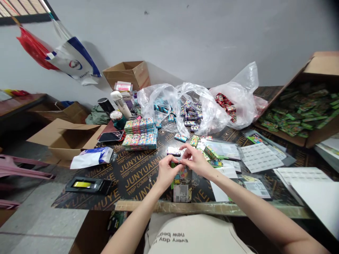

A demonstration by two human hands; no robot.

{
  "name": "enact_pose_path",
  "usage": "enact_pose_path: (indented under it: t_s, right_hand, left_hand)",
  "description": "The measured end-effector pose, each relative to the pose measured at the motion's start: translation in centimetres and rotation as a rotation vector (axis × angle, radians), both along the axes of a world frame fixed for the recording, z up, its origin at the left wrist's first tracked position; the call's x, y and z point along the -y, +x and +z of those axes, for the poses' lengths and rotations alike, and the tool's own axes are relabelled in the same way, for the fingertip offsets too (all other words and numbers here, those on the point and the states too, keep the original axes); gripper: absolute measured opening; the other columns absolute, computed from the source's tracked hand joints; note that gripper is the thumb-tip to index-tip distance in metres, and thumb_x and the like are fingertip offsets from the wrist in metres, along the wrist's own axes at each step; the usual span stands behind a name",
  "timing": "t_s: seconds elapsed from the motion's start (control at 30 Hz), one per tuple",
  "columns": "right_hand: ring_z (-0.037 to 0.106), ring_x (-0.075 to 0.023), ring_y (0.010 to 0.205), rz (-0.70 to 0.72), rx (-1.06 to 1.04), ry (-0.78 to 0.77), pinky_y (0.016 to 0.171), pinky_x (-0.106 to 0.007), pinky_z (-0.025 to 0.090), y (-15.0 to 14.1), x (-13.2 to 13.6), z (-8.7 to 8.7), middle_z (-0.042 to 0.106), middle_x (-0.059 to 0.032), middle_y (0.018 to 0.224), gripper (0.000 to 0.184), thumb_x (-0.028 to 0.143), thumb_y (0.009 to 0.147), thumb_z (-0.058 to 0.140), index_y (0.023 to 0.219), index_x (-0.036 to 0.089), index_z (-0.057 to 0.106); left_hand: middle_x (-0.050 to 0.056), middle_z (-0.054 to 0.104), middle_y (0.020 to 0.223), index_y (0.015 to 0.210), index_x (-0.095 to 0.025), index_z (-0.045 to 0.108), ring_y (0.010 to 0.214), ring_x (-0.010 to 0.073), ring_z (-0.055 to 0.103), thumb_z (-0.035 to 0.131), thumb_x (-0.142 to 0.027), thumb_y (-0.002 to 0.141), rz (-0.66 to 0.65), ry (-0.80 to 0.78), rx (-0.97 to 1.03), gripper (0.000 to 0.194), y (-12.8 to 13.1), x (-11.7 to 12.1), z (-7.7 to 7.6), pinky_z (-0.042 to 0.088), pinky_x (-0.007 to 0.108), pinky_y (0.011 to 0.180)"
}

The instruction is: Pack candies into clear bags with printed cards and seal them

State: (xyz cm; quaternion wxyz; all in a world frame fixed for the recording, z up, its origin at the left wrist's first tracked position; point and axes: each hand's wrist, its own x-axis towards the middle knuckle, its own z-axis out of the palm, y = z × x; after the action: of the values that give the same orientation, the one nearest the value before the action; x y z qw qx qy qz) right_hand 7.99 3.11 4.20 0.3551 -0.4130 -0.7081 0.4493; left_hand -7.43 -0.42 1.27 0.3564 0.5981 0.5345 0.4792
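My left hand [167,171] and my right hand [195,161] meet above the near middle of the table, thumbs and forefingers pinched together. What they hold, if anything, is too small to make out. Beneath them lies a dark printed packet [182,192] with a pale label, partly covered by my fingers. Just beyond my left hand sits a small white-topped box [173,151]. Beside my right hand are a green small box [211,152] and another green box [194,141]. A blue small box [181,137] lies a little farther off.
Stacked colourful boxes [140,141] stand left of centre, near a phone [110,136] and a white bottle [121,104]. Clear plastic bags [212,121] with small boxes line the back. A carton [308,141] of green boxes stands right; sticker sheets [261,157] lie before it.
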Motion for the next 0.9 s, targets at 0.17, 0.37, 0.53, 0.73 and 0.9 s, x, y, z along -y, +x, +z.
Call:
enact_pose_path:
  t_s: [0.17, 0.37, 0.53, 0.73, 0.9]
  right_hand:
    - [0.048, -0.009, 0.056, -0.092, -0.243, -0.326, 0.051, -0.019, 0.037, -0.3, 0.6, -1.5, 0.054, 0.0045, 0.072, 0.05, 0.023, 0.064, 0.064, 0.111, 0.025, 0.046]
    - [0.054, -0.0109, 0.062, -0.281, -0.522, -0.534, 0.057, -0.022, 0.042, 0.7, 0.2, -4.5, 0.058, 0.0, 0.081, 0.036, 0.043, 0.073, 0.057, 0.102, 0.024, 0.05]
    - [0.055, -0.017, 0.073, -0.372, -0.326, -0.269, 0.067, -0.029, 0.043, -1.0, 0.1, -9.2, 0.059, -0.0032, 0.082, 0.03, 0.042, 0.073, 0.056, 0.094, 0.02, 0.056]
    - [0.055, -0.0219, 0.087, -0.18, -0.005, -0.019, 0.08, -0.037, 0.041, -7.2, 1.6, -13.4, 0.06, -0.006, 0.09, 0.019, 0.03, 0.076, 0.049, 0.088, 0.019, 0.06]
    - [0.05, -0.023, 0.096, -0.091, 0.22, 0.21, 0.082, -0.039, 0.036, -8.7, 2.7, -14.4, 0.057, -0.006, 0.099, 0.017, 0.025, 0.081, 0.043, 0.085, 0.023, 0.06]
  left_hand:
    - [0.0, 0.06, 0.074, 0.085, -0.017, 0.056, 0.068, 0.0137, 0.056, 0.071, -0.027, 0.063, 0.005, -0.082, 0.215, 0.029, 0.8, 1.5, -0.9, 0.044, 0.024, 0.064]
    - [0.006, 0.066, 0.09, 0.097, -0.015, 0.06, 0.081, 0.0202, 0.061, 0.06, -0.03, 0.075, -0.128, -0.157, 0.203, 0.027, -1.7, 3.2, -1.4, 0.047, 0.031, 0.075]
    - [0.006, 0.056, 0.121, 0.118, -0.021, 0.052, 0.113, 0.0229, 0.048, 0.047, -0.02, 0.082, 0.161, 0.291, -0.365, 0.036, -9.0, -2.5, 2.0, 0.033, 0.037, 0.1]
    - [0.008, 0.046, 0.132, 0.118, -0.018, 0.054, 0.128, 0.0257, 0.03, 0.051, -0.007, 0.067, 0.152, 0.097, -0.62, 0.052, -12.1, -8.3, -0.7, 0.012, 0.047, 0.108]
    - [0.003, 0.05, 0.128, 0.104, -0.023, 0.062, 0.126, 0.0237, 0.035, 0.058, -0.006, 0.062, 0.371, 0.059, -0.394, 0.045, -15.8, -9.3, -1.7, 0.016, 0.041, 0.109]
